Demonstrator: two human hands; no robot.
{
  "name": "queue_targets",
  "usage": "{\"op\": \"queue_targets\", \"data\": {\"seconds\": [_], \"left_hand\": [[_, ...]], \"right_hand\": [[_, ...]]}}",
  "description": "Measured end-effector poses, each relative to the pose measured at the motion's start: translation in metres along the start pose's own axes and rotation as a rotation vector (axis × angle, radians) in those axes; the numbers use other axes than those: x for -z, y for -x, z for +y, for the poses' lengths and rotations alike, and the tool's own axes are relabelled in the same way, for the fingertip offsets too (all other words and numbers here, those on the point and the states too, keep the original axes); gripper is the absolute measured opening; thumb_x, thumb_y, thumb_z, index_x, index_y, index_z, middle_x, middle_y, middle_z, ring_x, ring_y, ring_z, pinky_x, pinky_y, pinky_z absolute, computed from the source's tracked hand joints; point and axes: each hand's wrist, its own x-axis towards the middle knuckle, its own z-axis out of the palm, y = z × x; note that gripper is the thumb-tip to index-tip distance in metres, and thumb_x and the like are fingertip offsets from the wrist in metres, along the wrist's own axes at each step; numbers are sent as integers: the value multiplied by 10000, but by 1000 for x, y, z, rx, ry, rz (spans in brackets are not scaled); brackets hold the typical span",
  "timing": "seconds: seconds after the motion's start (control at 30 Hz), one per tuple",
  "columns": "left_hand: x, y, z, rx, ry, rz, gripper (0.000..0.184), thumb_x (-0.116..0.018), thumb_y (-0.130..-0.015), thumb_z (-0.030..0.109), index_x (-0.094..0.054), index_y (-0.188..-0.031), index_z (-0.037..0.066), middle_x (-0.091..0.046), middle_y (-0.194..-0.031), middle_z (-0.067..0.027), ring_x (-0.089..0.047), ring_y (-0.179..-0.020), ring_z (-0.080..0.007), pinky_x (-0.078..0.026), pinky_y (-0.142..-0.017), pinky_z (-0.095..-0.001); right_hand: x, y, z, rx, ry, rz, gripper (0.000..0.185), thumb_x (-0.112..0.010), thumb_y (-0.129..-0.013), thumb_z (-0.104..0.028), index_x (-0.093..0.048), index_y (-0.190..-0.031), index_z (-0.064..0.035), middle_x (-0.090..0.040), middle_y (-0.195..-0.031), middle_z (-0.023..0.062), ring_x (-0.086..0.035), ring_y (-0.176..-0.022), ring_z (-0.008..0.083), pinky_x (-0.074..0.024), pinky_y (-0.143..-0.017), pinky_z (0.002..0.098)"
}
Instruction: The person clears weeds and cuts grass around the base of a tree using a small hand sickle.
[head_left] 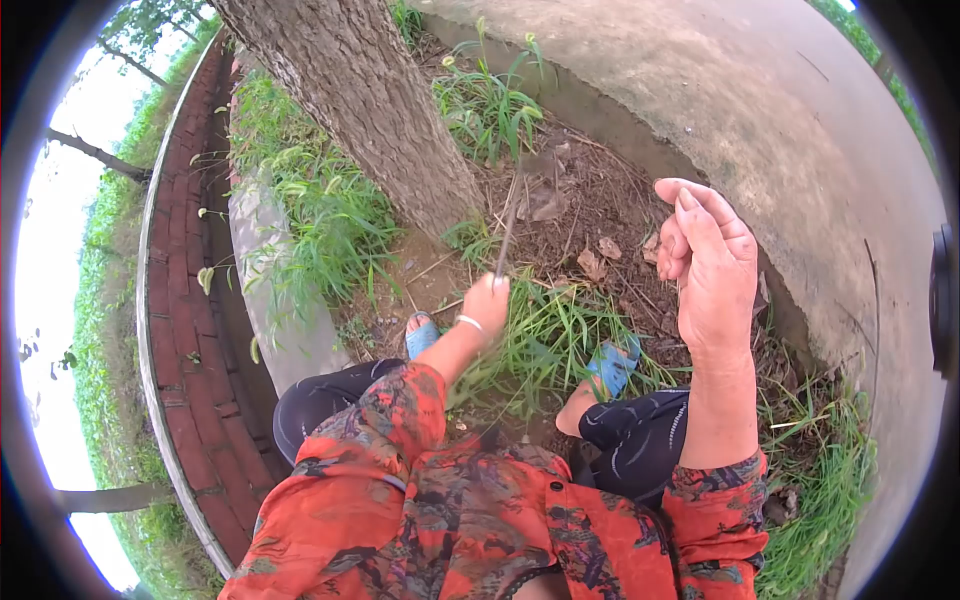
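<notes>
My left hand, with a white band at the wrist, is closed round the handle of a thin tool. The tool points away from me over the soil, and its far end is blurred. My right hand is raised over the soil at the right, fingers curled and fingertips near the thumb; whether anything is between them is too small to tell. Below and between my hands lies long green grass, between my feet in blue sandals.
A tree trunk leans at the upper middle, with grass clumps beside it. Dry leaves lie on the dark soil. A concrete slab borders the right, and a red brick wall curves along the left.
</notes>
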Motion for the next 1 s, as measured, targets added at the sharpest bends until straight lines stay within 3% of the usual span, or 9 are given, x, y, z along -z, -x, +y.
{"op": "queue_targets", "data": {"seconds": [0.2,0.23,0.27,0.33,0.43,0.7,0.73,0.8,1.0], "left_hand": [[-43,-34,-75,38,-286,-172,282,-426,-858,251,-571,-833,10,-596,-838,-236,-576,-822,-396,-457,-731,-462],[-43,-14,-71,-144,-650,-553,309,-416,-854,250,-600,-830,4,-598,-879,-246,-586,-839,-382,-461,-750,-460],[-42,20,-73,-242,-655,-520,295,-413,-838,221,-618,-820,10,-598,-892,-246,-590,-853,-371,-467,-745,-454],[-31,57,-50,131,-262,-349,407,-379,-856,321,-544,-861,-51,-574,-884,-288,-557,-868,-408,-441,-768,-461],[-15,47,-42,86,-331,-533,325,-380,-857,263,-574,-912,9,-580,-897,-232,-574,-790,-399,-456,-733,-464],[-6,-34,-47,38,-140,-24,360,-365,-902,323,-534,-915,5,-578,-874,-266,-547,-849,-427,-440,-742,-471],[-13,-33,-66,99,-169,-52,362,-399,-880,339,-523,-916,2,-571,-837,-253,-544,-835,-419,-442,-735,-453],[-25,-13,-120,-268,-700,-482,284,-420,-862,271,-536,-913,17,-584,-871,-225,-570,-855,-378,-462,-742,-427],[-21,54,-96,-16,-531,-432,322,-355,-877,245,-547,-945,-6,-574,-918,-247,-562,-869,-392,-455,-779,-440]], "right_hand": [[-2,-3,2,-4,17,-7,196,-520,-870,-149,-609,-941,11,-459,-544,-39,-390,-473,37,-308,-438,190],[-2,-2,2,-14,7,-15,198,-519,-870,-148,-608,-945,12,-458,-544,-39,-389,-473,37,-306,-437,190],[-2,-1,2,-19,4,-20,198,-519,-870,-148,-608,-945,12,-458,-544,-39,-389,-473,37,-306,-437,190],[-3,-2,1,-24,15,-2,199,-519,-870,-146,-607,-949,14,-455,-542,-40,-386,-470,37,-308,-437,190],[-5,-2,2,-19,16,-4,198,-517,-870,-142,-607,-949,16,-453,-541,-40,-387,-472,38,-309,-437,190],[-9,-2,6,-18,58,-3,192,-512,-873,-130,-609,-946,19,-448,-531,-41,-388,-473,37,-307,-438,189],[-10,-2,6,-23,62,-9,191,-510,-873,-127,-609,-945,19,-447,-531,-41,-388,-473,38,-308,-439,189],[-10,-3,6,-29,66,-15,189,-508,-874,-125,-609,-944,19,-447,-530,-41,-388,-474,39,-308,-441,189],[-17,-6,6,-25,56,-48,194,-509,-874,-135,-607,-939,19,-449,-533,-40,-387,-472,37,-310,-445,190]]}}
